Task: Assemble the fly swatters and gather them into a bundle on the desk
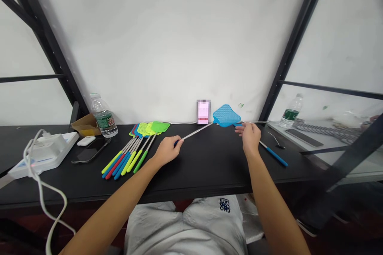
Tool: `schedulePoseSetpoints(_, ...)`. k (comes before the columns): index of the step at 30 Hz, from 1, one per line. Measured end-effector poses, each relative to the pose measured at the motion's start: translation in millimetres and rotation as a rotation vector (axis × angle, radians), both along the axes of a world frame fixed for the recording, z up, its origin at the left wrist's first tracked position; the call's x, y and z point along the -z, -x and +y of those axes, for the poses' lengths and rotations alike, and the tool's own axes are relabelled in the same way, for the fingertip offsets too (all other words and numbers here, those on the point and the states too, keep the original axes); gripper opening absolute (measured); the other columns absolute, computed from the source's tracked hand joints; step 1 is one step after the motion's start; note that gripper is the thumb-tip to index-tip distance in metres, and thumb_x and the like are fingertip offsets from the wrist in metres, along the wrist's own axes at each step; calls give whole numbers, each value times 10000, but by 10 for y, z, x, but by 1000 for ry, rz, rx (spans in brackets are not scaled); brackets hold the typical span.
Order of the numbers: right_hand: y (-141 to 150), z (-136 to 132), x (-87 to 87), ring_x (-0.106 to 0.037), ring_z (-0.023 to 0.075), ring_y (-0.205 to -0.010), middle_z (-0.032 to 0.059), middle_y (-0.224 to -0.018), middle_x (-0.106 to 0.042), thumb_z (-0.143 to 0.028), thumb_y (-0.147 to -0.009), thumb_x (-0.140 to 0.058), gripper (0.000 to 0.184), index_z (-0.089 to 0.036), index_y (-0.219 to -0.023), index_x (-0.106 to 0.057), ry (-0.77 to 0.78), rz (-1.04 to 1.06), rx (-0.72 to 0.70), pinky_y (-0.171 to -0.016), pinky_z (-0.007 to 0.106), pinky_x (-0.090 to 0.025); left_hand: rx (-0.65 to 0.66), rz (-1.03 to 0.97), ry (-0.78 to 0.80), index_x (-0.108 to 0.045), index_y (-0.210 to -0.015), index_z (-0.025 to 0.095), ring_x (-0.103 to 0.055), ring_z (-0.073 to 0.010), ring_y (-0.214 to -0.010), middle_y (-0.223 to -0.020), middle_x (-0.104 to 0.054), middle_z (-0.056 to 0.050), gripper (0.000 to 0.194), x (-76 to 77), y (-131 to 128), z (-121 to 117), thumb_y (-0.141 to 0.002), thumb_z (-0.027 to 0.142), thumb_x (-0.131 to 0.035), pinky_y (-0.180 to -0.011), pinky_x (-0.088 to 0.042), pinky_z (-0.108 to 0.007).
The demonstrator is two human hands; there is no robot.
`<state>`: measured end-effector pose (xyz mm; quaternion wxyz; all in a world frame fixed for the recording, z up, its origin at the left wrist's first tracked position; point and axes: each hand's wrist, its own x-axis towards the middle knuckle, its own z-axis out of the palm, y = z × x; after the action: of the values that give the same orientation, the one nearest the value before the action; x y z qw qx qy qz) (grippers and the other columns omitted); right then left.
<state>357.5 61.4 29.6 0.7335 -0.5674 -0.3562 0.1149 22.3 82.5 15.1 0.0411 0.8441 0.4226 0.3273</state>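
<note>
A blue fly swatter lies slanted over the black table (209, 167). Its mesh head (226, 115) is at the back near the wall, and its metal rod (196, 131) runs down to the left. My left hand (167, 151) is closed around that rod's handle end. My right hand (249, 137) pinches a blue edge at the lower right corner of the head. A second rod with a blue handle (277, 156) comes out from under my right hand toward the right. What it joins to is hidden.
A fan of several swatters (131, 155) with green, blue, red and yellow handles lies to the left. Further left are a phone (91, 150), a white case (85, 141), a water bottle (103, 116), a cardboard box (85, 125) and a power strip (44, 151). A second bottle (291, 110) stands beyond the right frame post.
</note>
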Motion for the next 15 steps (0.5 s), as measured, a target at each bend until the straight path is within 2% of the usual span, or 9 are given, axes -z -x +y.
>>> schedulePoseSetpoints(4,25,22,-3,-616,160,-444,33,-565,-655,-335,-812,-477,205,-172,-749,-583,23,111,-52,-395,227,-402,-7,-81,4,-624,-786,179,-547,-148,-638,-666,-604,-7,318,-27,4,14,-948,351,-412,-623,-362,-256)
schedulePoseSetpoints(11,109,29,12,-576,132,-412,28,-538,-624,-334,-797,-504,221,-163,-692,-595,83,1,-223,-388,217,-377,90,-22,38,-620,-782,188,-548,-145,-651,-698,-621,-7,321,10,-19,-6,-955,356,-408,-628,-355,-257)
schedulePoseSetpoints(15,179,-18,-35,-560,114,-422,16,-582,-629,-283,-739,-551,127,-171,-682,-566,16,-27,-321,-398,215,-370,117,6,49,-612,-783,193,-558,-147,-661,-700,-622,-6,322,20,-26,-8,-962,350,-396,-649,-361,-260)
